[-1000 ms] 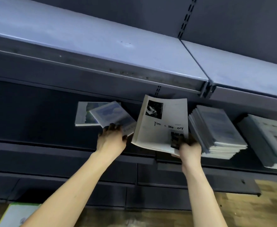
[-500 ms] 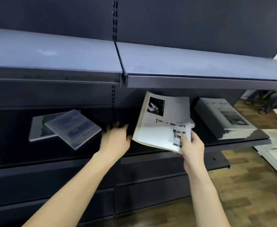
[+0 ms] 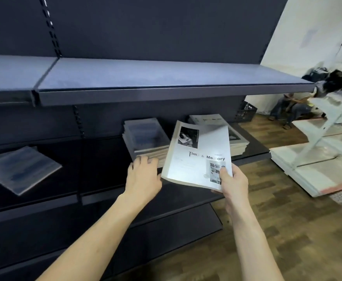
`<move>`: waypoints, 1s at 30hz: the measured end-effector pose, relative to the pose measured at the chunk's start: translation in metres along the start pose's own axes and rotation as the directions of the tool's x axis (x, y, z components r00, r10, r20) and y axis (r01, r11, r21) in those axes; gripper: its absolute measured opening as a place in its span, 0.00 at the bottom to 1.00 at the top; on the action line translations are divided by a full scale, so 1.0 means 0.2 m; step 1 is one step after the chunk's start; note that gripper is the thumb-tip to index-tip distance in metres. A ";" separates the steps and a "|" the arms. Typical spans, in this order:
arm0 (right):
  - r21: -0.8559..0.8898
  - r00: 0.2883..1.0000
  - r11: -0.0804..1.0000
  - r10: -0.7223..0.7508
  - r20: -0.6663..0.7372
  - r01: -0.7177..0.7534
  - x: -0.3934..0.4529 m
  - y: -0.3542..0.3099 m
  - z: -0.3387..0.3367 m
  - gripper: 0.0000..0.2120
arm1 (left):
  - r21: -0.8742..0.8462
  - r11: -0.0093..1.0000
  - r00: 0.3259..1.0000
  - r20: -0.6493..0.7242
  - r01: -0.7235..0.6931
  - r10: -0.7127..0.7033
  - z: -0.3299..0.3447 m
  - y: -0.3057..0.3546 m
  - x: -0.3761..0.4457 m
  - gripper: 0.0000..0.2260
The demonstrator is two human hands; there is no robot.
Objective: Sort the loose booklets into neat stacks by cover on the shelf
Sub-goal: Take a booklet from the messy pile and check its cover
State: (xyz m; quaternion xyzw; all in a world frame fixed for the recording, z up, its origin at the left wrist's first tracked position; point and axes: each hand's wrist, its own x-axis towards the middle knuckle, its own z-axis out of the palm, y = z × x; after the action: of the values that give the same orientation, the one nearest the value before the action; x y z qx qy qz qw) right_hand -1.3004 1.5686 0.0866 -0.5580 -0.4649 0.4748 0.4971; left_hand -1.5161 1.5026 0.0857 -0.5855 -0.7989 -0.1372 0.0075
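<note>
- The right hand (image 3: 233,184) pinches the lower right corner of a white booklet (image 3: 198,157), thumb on the cover, the other fingers underneath; the booklet tilts up and away from the fingers, over the shelf (image 3: 253,152)
- The left hand (image 3: 142,179) lies just left of that booklet, its fingers loosely curved and touching the near edge of a blue-covered stack (image 3: 145,138); they hold nothing
- Beyond the right fingers, partly hidden by the held booklet, sits a white-covered stack (image 3: 237,138)
- Far left of the left fingers lie two loose blue booklets (image 3: 22,169), overlapping and askew
</note>
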 end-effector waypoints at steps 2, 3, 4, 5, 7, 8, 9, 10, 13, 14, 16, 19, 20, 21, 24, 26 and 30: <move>-0.001 1.000 1.000 0.001 0.008 -0.001 0.04 -0.01 -0.09 0.10 | -0.022 1.000 1.000 0.003 -0.009 0.009 0.03 0.11 0.00 0.22; 0.001 1.000 1.000 0.004 0.011 -0.004 0.07 -0.01 -0.13 0.10 | -0.035 0.999 1.000 0.007 -0.013 0.013 0.04 0.16 0.00 0.23; 0.005 1.000 1.000 0.005 0.014 -0.005 0.09 -0.02 -0.16 0.10 | -0.046 0.999 1.000 0.009 -0.016 0.017 0.05 0.20 0.01 0.23; 0.009 1.000 1.000 0.008 0.017 -0.008 0.11 -0.02 -0.19 0.10 | -0.056 0.998 1.000 0.013 -0.019 0.019 0.05 0.23 0.01 0.24; 0.017 1.000 1.000 0.014 0.023 -0.015 0.16 -0.02 -0.24 0.10 | -0.068 0.997 0.999 0.026 -0.020 0.022 0.08 0.31 0.03 0.23; 0.020 1.000 1.000 0.021 0.021 -0.021 0.19 -0.01 -0.25 0.10 | -0.066 0.998 0.999 0.033 -0.019 0.021 0.09 0.34 0.05 0.23; 0.021 0.999 0.999 0.028 0.021 -0.028 0.22 -0.01 -0.27 0.10 | -0.062 0.998 0.999 0.040 -0.017 0.020 0.10 0.37 0.07 0.23; 0.022 0.999 0.999 0.031 0.021 -0.032 0.25 -0.02 -0.28 0.10 | -0.060 0.998 0.999 0.045 -0.017 0.020 0.11 0.39 0.09 0.24; 0.013 0.999 0.999 0.033 0.030 -0.033 0.36 -0.02 -0.30 0.10 | -0.064 0.998 0.999 0.049 -0.020 0.023 0.16 0.46 0.19 0.24; 0.010 0.999 0.999 0.031 0.032 -0.031 0.40 -0.02 -0.30 0.10 | -0.061 0.998 0.998 0.050 -0.020 0.023 0.18 0.48 0.23 0.23; -0.004 0.999 0.999 0.035 0.035 -0.035 0.49 -0.02 -0.30 0.11 | -0.064 0.998 0.998 0.057 -0.015 0.018 0.22 0.51 0.31 0.23; -0.041 0.998 0.998 0.040 0.047 -0.038 0.65 -0.03 -0.29 0.10 | -0.098 0.995 0.996 0.088 0.014 -0.005 0.28 0.55 0.45 0.23; -0.050 0.998 0.998 0.043 0.051 -0.040 0.69 -0.04 -0.29 0.10 | -0.106 0.994 0.995 0.101 0.026 -0.015 0.30 0.56 0.49 0.23; -0.059 0.997 0.997 0.047 0.056 -0.043 0.76 -0.04 -0.28 0.10 | -0.118 0.992 0.993 0.113 0.037 -0.024 0.32 0.58 0.54 0.23; -0.080 0.995 0.995 0.073 0.064 -0.068 0.92 -0.04 -0.26 0.09 | -0.170 0.983 0.988 0.150 0.062 -0.036 0.36 0.61 0.66 0.21; -0.093 0.995 0.994 0.070 0.065 -0.063 1.01 -0.04 -0.24 0.10 | -0.192 0.979 0.985 0.170 0.067 -0.034 0.39 0.62 0.74 0.19; -0.116 0.992 0.991 0.078 0.096 -0.066 1.19 0.00 -0.23 0.11 | -0.174 0.978 0.971 0.225 0.116 -0.075 0.45 0.64 0.87 0.22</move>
State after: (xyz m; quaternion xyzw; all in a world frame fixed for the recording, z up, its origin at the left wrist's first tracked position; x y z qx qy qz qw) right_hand -1.2269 1.7987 0.0739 -0.5771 -0.4949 0.4928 0.4233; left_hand -1.4363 1.7201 0.0569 -0.5559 -0.8060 -0.1465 -0.1413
